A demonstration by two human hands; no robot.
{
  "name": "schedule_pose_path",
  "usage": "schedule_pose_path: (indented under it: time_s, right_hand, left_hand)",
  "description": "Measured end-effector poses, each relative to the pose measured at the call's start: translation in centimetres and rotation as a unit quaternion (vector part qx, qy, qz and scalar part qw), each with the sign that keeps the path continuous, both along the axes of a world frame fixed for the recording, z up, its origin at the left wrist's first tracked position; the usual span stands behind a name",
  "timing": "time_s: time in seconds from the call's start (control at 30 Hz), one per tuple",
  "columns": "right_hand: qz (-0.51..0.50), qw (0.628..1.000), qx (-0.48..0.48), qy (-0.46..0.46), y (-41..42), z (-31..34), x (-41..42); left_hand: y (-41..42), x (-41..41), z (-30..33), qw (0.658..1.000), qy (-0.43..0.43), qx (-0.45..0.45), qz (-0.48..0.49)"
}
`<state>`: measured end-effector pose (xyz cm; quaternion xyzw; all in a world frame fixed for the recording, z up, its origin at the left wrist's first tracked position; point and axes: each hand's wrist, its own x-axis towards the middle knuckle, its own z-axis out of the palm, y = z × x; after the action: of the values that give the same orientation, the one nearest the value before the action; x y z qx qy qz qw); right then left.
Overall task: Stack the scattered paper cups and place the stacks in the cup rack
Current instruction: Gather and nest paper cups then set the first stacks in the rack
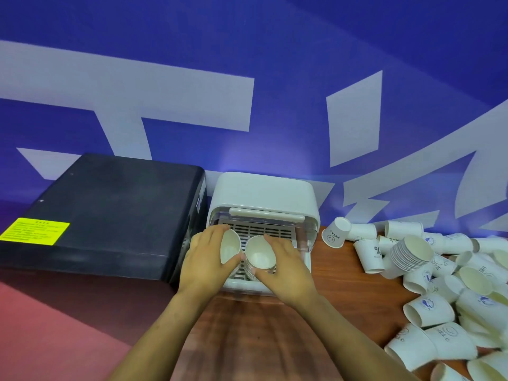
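A white cup rack (264,193) with a slatted tray (264,229) stands at the back of the wooden table. My left hand (204,259) grips a stack of white paper cups (229,247) on the tray's left side, its opening facing me. My right hand (286,268) holds a second cup stack (259,255) right beside it on the tray. The two stacks nearly touch. Many loose paper cups (428,312) lie scattered at the right, some printed with blue logos. Among them lies another stack (411,253) on its side.
A large black box (110,213) with a yellow label (34,231) sits directly left of the rack. A blue wall with white shapes rises behind. Bare wooden table (261,339) lies in front of the rack, between my forearms.
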<state>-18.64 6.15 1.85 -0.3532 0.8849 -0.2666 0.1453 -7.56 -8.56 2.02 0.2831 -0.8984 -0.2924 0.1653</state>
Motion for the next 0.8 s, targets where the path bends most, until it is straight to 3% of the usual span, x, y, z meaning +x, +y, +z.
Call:
schedule_pose_path:
  time_s: [0.43,0.57,0.7,0.8]
  right_hand:
    - [0.034,0.996,0.046,-0.069,1.9,-1.3,-1.3]
    - [0.024,0.996,0.041,-0.08,4.2,-1.3,-2.3]
    - [-0.005,0.995,0.056,-0.08,7.0,-1.0,-3.9]
    - [-0.022,0.995,0.051,-0.084,8.9,-0.6,-5.4]
  left_hand:
    - [0.1,-1.0,-2.7,0.987,-0.156,0.031,-0.022]
    - [1.8,-1.2,-1.8,0.996,-0.092,0.003,-0.016]
    - [5.7,-2.2,-0.7,0.991,0.015,-0.073,-0.109]
    - [8.8,-3.7,-0.1,0.985,0.043,-0.072,-0.154]
